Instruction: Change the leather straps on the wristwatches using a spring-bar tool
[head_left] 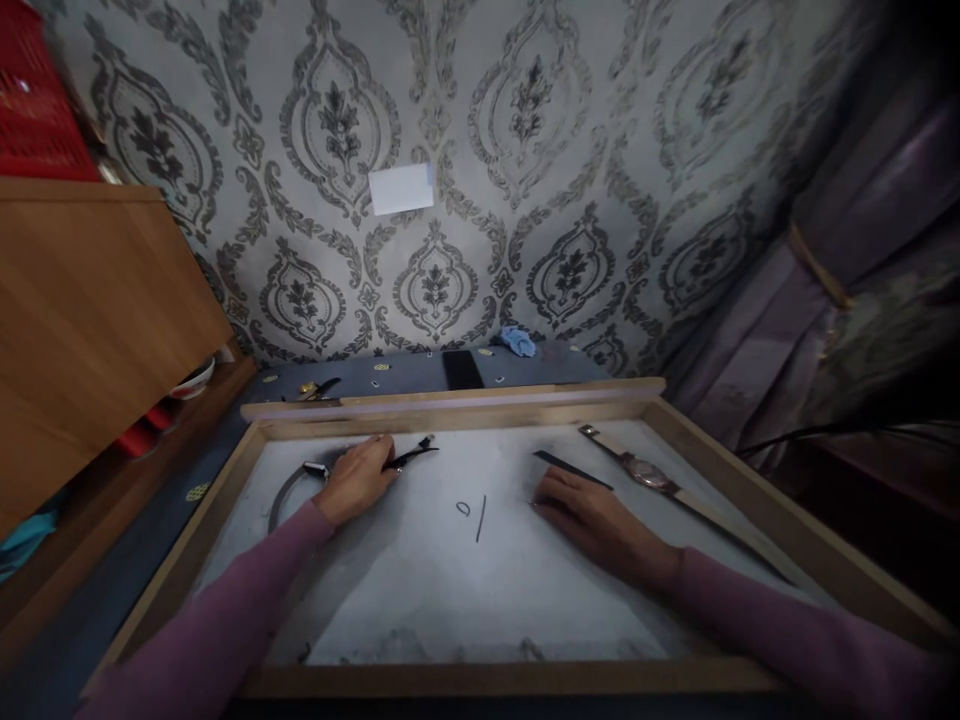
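Note:
A shallow wooden tray [454,680] with a white bottom holds the things around my hands. My left hand [360,477] is closed on a dark strap [411,456] towards the back left; a grey curved strap [283,495] with a dark buckle or case lies beside its wrist. My right hand [574,503] has its fingers curled down against the white surface, next to a thin dark strip [574,470]; whether it grips the strip is unclear. Right of it lies a wristwatch [645,473] with a light strap, stretched out. Two dark pen marks [472,515] show between my hands.
Behind the tray, a black phone [463,370], a crumpled blue cloth [517,341] and a gold-and-black item [309,390] rest on a dark patterned cover. A wooden cabinet [97,320] stands left, with a red basket [41,100] on top. A curtain [810,290] hangs right.

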